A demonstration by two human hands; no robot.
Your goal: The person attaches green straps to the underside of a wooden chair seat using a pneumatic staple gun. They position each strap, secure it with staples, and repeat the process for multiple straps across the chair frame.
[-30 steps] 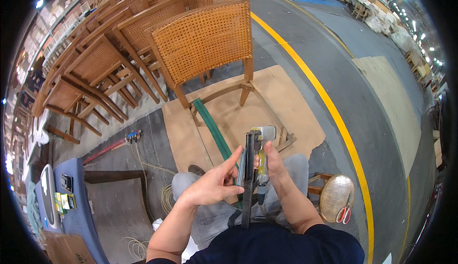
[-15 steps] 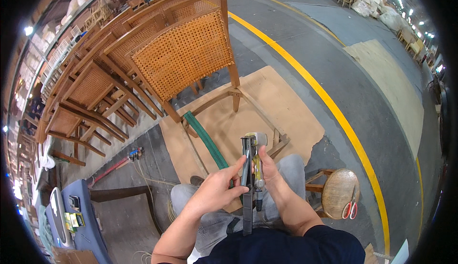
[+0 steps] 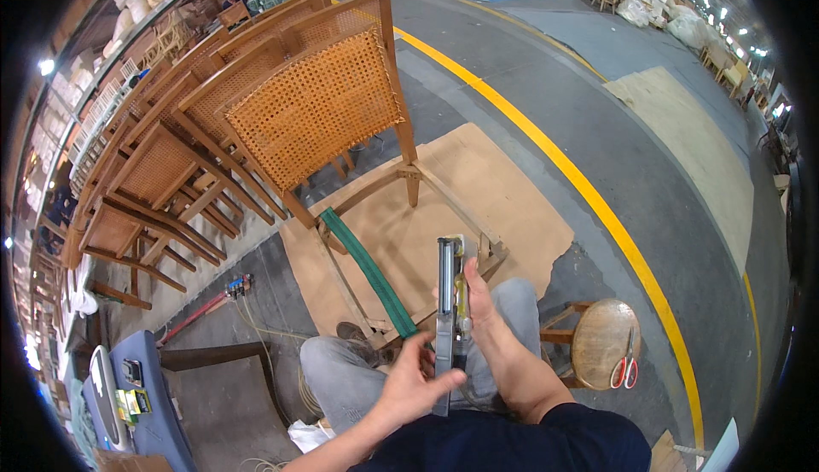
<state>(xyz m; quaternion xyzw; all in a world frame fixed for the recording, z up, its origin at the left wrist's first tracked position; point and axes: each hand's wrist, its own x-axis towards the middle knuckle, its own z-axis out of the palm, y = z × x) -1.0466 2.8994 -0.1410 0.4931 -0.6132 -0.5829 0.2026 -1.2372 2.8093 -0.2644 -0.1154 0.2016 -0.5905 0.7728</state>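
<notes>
The right hand [image 3: 480,301] is wrapping around the staple gun [image 3: 445,301], which is standing upright above the person's lap with a silver strip showing along its near face; the fingers behind it are hiding. The left hand [image 3: 415,387] is bending its fingers near the gun's lower end, thumb lying across; whether it is pinching anything, I cannot tell. One green strap [image 3: 367,271] is lying along the left side of the seat frame [image 3: 446,196], its near end reaching the left hand. Judging progress, only that strap is showing; the rest of the opening is staying bare, with the brown sheet [image 3: 512,190] showing through. The cane back [image 3: 320,113] is looking already covered.
</notes>
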